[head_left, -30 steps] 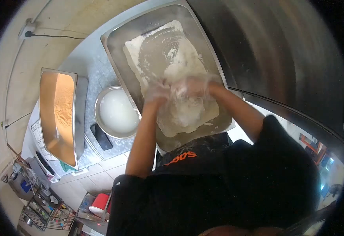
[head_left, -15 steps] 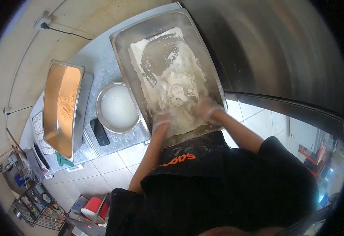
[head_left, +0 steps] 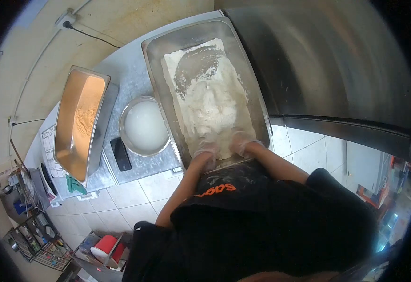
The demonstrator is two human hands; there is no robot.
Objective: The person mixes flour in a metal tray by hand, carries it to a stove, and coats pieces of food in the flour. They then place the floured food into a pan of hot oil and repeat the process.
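A large steel pan (head_left: 154, 49) holds a spread of white flour (head_left: 215, 105), heaped in the middle and scraped thin at the far end. My left hand (head_left: 208, 149), in a clear plastic glove, is down in the flour near the pan's close end. Beside it, slightly to the right, my gloved right hand (head_left: 241, 142) also touches the flour. The fingers of both hands are sunk in flour or blurred, so their closure does not show.
Left of the pan stands a round steel bowl of whitish liquid (head_left: 145, 126). A phone (head_left: 120, 154) lies beside it on the metal counter (head_left: 132, 84). Farther left is a deep steel container (head_left: 60, 141) with orange powder (head_left: 87, 117). A green cloth (head_left: 75, 185) hangs at the counter edge.
Both hands have drawn back a little toward my body through the flour. The heap in the middle looks smoother and more gathered. The camera view has shifted slightly.
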